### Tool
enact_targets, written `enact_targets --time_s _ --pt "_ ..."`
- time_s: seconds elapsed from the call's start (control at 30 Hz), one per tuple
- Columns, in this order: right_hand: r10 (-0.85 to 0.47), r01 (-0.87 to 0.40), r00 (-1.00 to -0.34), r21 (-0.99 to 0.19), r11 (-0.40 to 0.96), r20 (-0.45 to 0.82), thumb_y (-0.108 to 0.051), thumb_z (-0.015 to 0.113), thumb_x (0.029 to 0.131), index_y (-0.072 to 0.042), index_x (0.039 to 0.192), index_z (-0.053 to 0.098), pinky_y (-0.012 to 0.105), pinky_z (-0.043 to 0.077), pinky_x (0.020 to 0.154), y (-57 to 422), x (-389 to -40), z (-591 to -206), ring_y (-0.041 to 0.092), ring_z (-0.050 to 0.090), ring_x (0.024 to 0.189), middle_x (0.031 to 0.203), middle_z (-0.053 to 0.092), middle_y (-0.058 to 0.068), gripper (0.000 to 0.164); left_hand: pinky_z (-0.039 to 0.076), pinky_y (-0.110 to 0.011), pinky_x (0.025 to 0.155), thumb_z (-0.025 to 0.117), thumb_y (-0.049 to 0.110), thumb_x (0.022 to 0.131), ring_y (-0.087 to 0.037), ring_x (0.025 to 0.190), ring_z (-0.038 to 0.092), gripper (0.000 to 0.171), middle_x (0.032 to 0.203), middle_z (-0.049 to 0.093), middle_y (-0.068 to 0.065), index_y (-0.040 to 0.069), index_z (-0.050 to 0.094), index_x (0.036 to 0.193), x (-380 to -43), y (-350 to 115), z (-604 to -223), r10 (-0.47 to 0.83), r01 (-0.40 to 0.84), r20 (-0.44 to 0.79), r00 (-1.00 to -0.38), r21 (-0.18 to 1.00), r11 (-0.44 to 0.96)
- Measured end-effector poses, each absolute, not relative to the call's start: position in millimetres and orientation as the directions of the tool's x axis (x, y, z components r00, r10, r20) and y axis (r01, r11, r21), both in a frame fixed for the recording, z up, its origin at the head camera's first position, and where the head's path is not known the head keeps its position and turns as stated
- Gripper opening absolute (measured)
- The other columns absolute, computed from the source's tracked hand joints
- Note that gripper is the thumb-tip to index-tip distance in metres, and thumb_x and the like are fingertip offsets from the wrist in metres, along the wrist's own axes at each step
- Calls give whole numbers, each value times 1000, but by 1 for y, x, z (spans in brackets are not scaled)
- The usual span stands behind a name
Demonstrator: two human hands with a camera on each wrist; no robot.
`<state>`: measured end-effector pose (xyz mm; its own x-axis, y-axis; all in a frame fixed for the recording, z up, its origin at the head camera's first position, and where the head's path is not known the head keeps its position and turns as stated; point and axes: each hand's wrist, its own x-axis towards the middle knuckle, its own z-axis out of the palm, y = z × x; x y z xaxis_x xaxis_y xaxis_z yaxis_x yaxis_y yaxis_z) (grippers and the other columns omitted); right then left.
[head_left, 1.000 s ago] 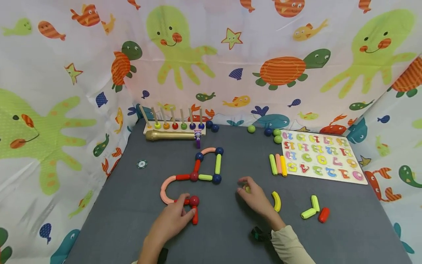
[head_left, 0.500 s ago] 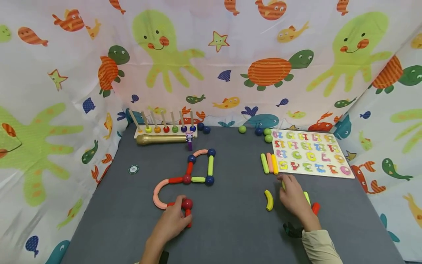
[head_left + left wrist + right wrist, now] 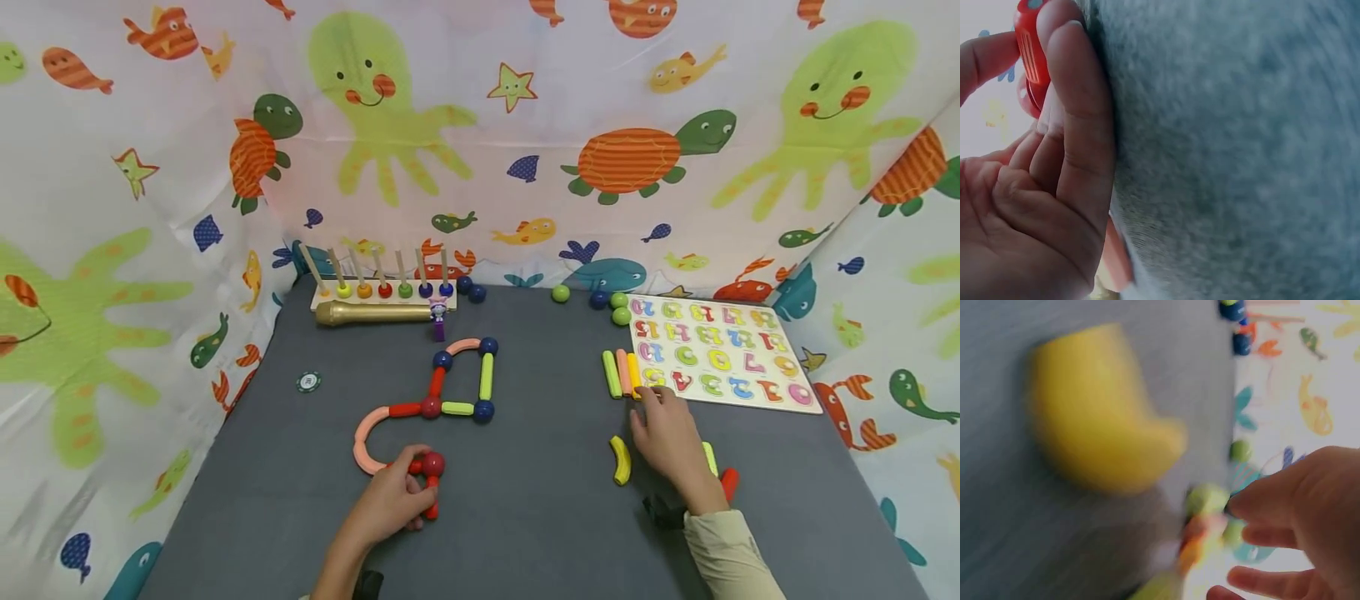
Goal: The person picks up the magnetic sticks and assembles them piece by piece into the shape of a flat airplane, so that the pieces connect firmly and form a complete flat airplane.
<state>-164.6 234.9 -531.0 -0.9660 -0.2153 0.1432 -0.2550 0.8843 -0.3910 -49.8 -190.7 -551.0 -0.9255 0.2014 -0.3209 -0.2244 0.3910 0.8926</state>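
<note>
In the head view my left hand (image 3: 386, 504) pinches a short red stick (image 3: 432, 502) below a red ball (image 3: 432, 464). The left wrist view shows the ribbed red stick (image 3: 1034, 53) between thumb and fingers. Joined to that ball, a second red stick and pink curved pieces (image 3: 362, 437) lead up to a closed loop of sticks and blue balls (image 3: 483, 410). My right hand (image 3: 671, 442) is at the lower end of a yellow stick (image 3: 633, 372), beside pink and green ones. Its fingers (image 3: 1266, 581) are spread, with nothing visible between them. A yellow curved piece (image 3: 620, 460) lies left of it.
Behind are a number board (image 3: 810, 407), a pegged bead stand (image 3: 351, 293), a gold tube (image 3: 375, 313), green balls (image 3: 560, 293) and blue balls (image 3: 599, 299). A round chip (image 3: 308, 382) lies left. Light green (image 3: 708, 456) and red (image 3: 729, 483) pieces lie partly behind the right hand.
My right hand has moved right and forward to the row of sticks; the small yellow-green piece seen in it earlier no longer shows there. My left hand stays at the red stick.
</note>
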Motion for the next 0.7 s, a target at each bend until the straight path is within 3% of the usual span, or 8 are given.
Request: enact_targets --time_s 0.13,0.33,0.53,0.7 --pt "-267 -288 -957 -512 810 116 -10 64 105 11 148 51 72 32 113 203 -197 -519 59 41 138 153 40 40 50 56 -36 60 72 17 100 -28 61 68 63 74 66 -10 4 44 155 -51 -200 -553 252 -273 -346 -904 919 284" --pt "-426 -399 -899 -593 699 102 -17 58 110 3 160 41 72 23 119 138 -253 -509 57 27 152 170 22 31 57 57 -35 61 71 18 101 -26 63 69 62 77 67 -10 6 44 156 -51 -204 -555 282 -284 -346 -895 929 238" --pt "-576 -424 -817 -703 571 25 -19 52 113 -1 166 34 69 21 121 77 -315 -516 50 16 158 176 8 26 59 57 -32 58 70 15 99 -22 59 69 62 77 68 -10 8 47 156 -51 -207 -560 270 -289 -338 -902 935 204" --pt "-624 -368 -770 -707 604 -133 -14 47 114 -5 169 27 67 15 124 45 -356 -526 48 7 161 176 -1 25 60 58 -32 58 72 18 99 -19 59 69 63 77 69 -9 8 47 157 -52 -213 -565 272 -311 -351 -896 933 179"
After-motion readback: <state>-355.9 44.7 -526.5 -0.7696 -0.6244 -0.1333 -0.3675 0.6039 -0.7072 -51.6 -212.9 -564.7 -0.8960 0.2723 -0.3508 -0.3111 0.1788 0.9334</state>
